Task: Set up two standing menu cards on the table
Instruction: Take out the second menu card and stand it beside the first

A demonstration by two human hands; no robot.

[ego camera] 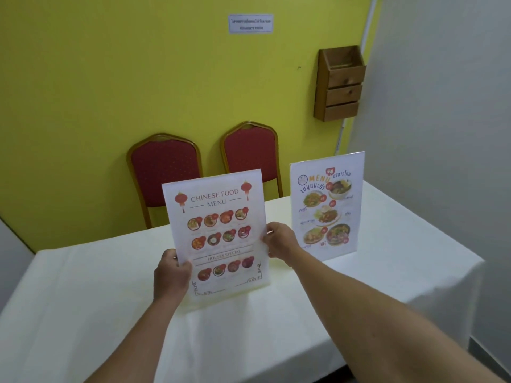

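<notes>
A Chinese food menu card (218, 230) in a clear stand is upright near the middle of the white-clothed table (96, 313). My left hand (172, 275) grips its left edge low down, and my right hand (279, 243) grips its right edge at mid-height. Its clear base appears to touch the cloth. A second menu card (327, 205), with Thai food pictures, stands upright on its own at the table's back right, apart from both hands.
Two red chairs with gold frames (166, 172) (251, 153) stand behind the table against the yellow wall. A wooden wall box (340, 84) hangs at the upper right. The table's right edge (475, 272) drops off close to a grey wall.
</notes>
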